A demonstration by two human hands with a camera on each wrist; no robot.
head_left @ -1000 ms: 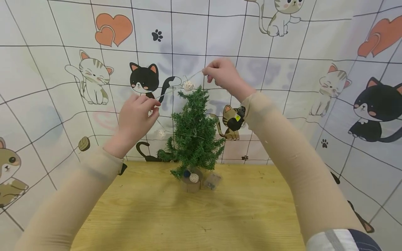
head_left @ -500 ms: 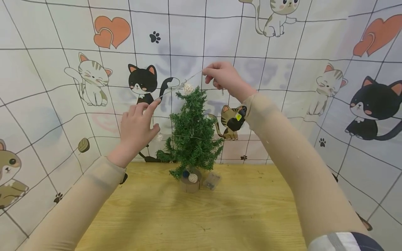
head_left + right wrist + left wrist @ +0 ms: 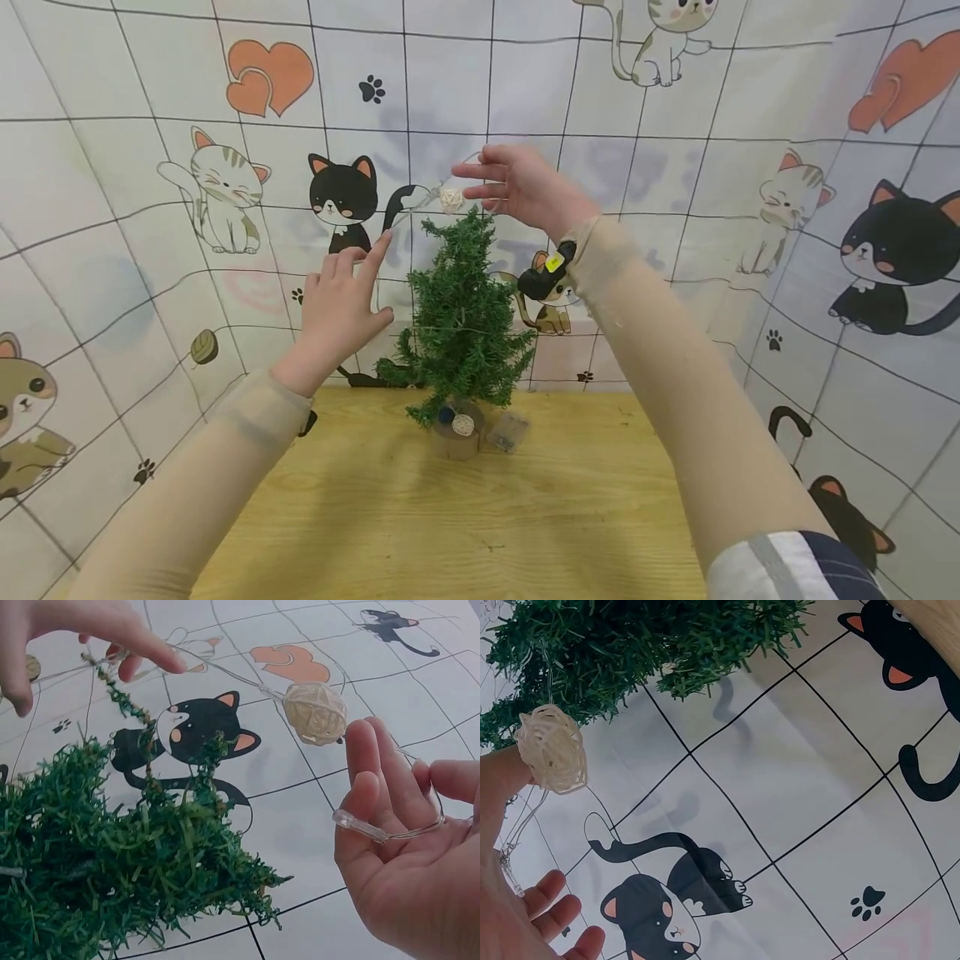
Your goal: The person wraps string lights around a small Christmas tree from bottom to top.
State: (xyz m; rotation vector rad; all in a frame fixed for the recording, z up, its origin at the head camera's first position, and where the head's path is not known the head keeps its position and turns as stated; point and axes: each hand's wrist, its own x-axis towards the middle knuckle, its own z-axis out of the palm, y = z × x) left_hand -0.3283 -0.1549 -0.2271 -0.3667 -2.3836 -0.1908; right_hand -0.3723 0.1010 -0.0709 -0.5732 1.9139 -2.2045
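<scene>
The rattan ball (image 3: 451, 199) hangs on its wire (image 3: 225, 671) just over the little tree's (image 3: 461, 321) tip, right beside the spread, slack right hand (image 3: 517, 187), the open left hand (image 3: 341, 304) lower, fingertip on the wire.

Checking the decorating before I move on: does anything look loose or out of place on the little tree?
The string's end lies loose over the open right hand, its bare end bulb lacks a ball, and a wicker ball hangs in air by the treetop.
</scene>
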